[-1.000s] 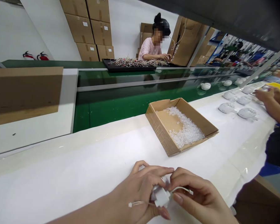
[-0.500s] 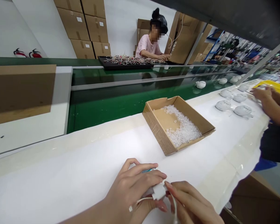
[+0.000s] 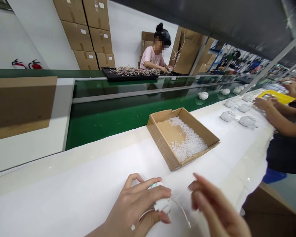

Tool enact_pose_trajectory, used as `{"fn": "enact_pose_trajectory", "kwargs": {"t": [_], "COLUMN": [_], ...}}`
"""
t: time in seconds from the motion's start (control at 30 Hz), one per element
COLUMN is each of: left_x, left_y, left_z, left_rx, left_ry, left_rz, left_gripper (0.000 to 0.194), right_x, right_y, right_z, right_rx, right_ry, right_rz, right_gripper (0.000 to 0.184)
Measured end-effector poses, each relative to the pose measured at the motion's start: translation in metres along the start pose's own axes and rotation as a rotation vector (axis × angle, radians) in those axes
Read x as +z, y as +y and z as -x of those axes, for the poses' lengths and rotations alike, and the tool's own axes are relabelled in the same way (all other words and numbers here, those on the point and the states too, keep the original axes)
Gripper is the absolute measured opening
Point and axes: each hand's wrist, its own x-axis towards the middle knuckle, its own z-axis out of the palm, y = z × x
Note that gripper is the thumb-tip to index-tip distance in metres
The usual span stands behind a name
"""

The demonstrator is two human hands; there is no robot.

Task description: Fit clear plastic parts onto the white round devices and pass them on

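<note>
My left hand (image 3: 135, 205) is closed around a small white plastic part (image 3: 162, 204) near the front edge of the white bench, with a thin white wire (image 3: 182, 214) trailing from it to the right. My right hand (image 3: 213, 205) hovers just right of the part, apart from it, fingers stretched out and holding nothing; it is slightly blurred. Beyond the hands sits a shallow cardboard tray (image 3: 160, 141) holding several small clear plastic rings (image 3: 188, 141).
A green conveyor belt (image 3: 108, 115) runs behind the white bench (image 3: 64, 184). Several white round housings (image 3: 228, 116) lie at the right, where another person's hands (image 3: 263, 103) work by a yellow tray (image 3: 277, 96). A person sits across the belt beside a black tray (image 3: 128, 74). Stacked cartons stand behind.
My right hand has let go of the white part and drawn away to the right, fingers opening. My left hand keeps hold of the part. The view has shifted slightly.
</note>
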Motion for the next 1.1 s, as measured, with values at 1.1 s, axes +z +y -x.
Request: {"fn": "enact_pose_trajectory", "kwargs": {"t": [1.1], "left_x": [0.008], "left_y": [0.005], "left_z": [-0.005], "left_rx": [-0.158], "left_ry": [-0.027], "left_rz": [-0.116], "left_gripper": [0.031], "right_x": [0.024], "right_y": [-0.079], "right_z": [-0.074], "right_rx": [-0.759], "right_ry": [-0.600], "right_rz": [0.134], "right_gripper": [0.012]}}
